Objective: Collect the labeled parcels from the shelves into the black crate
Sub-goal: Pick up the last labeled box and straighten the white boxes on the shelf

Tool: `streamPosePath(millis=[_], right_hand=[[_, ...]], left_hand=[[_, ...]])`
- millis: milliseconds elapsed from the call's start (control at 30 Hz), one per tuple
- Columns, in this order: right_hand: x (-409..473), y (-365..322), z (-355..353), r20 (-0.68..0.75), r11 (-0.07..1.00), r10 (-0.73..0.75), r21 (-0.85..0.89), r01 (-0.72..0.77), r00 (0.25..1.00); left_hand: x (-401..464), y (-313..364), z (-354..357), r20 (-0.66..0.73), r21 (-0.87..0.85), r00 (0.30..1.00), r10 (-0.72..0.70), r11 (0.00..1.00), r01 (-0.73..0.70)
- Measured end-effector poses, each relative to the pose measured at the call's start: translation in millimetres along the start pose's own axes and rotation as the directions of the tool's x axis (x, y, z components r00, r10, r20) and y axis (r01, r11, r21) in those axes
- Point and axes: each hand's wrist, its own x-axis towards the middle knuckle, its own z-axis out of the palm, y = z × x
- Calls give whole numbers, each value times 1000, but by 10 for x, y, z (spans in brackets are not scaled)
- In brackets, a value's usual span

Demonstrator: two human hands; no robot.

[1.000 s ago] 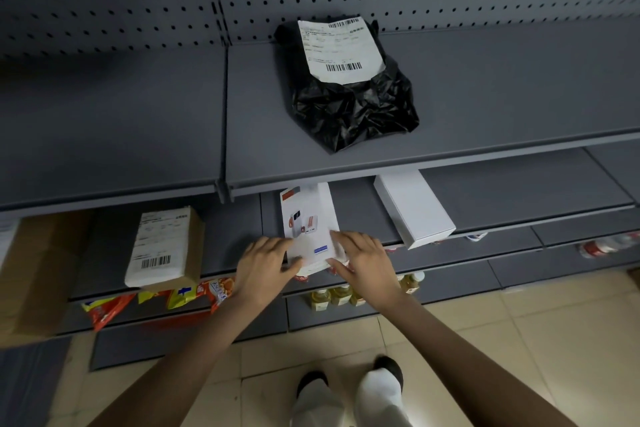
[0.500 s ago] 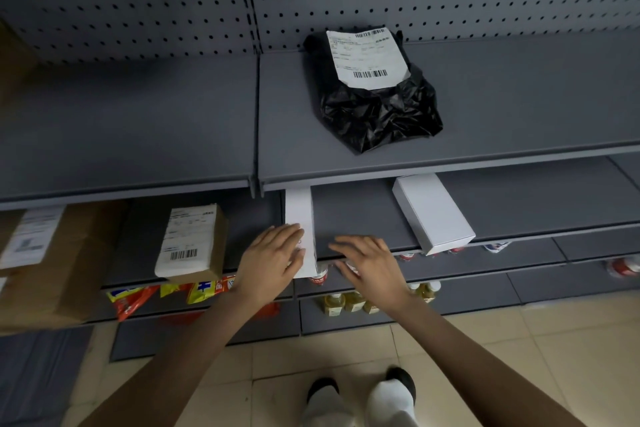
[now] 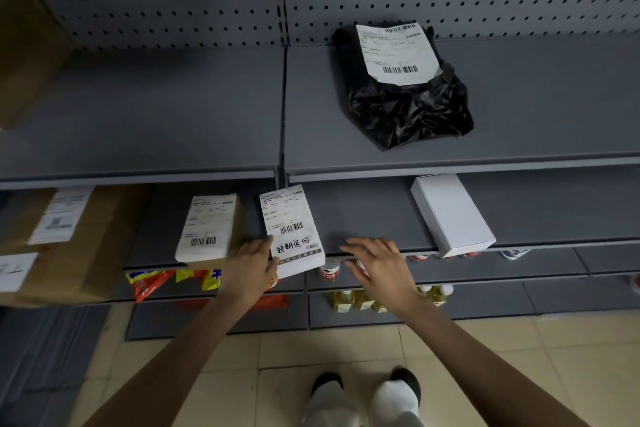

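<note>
Flat labeled parcel (image 3: 292, 230) is sitting at the front edge of the middle shelf (image 3: 363, 215), label side up with handwritten characters under the barcode, its near end overhanging the edge. Left hand (image 3: 251, 265) is gripping its near left corner, thumb on the label, fingers under, though the underside is hidden. Right hand (image 3: 375, 263) is hovering just right of the parcel, fingers spread and relaxed, grasping nothing, apparently not touching it.

Step in hand, as a judgement: picking this parcel off the shelf, label checked. Next move is calling for lifting it free with the left hand and carrying it to the black crate, which is not in view, so the person is going to need to turn or look for it.

Other labeled parcels are waiting: a small brown box (image 3: 207, 229) just left of the held one on the same shelf, a black poly bag (image 3: 405, 104) toward the back of the upper shelf (image 3: 536, 114), and a large carton (image 3: 76, 236) at the far left. A plain white box (image 3: 452, 215) near the right front edge is showing no label. Snack packets (image 3: 166, 281) and bottles (image 3: 360, 298) are on the lower shelves.
</note>
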Motion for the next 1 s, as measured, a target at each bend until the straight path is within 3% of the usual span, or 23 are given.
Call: streamPosePath(millis=[200, 500, 900, 1000], right_hand=[[163, -84, 8, 36, 1000, -4, -4, 5, 999], [495, -299, 247, 188, 1000, -18, -13, 20, 982], [11, -243, 195, 75, 999, 37, 25, -39, 997], [-43, -195, 163, 69, 990, 136, 39, -139, 988]], left_hand=[[119, 23, -15, 11, -105, 996, -84, 991, 85], [128, -35, 25, 96, -61, 991, -91, 993, 98], [-44, 218, 206, 34, -203, 999, -23, 979, 30], [-52, 269, 228, 46, -200, 998, -34, 979, 42]])
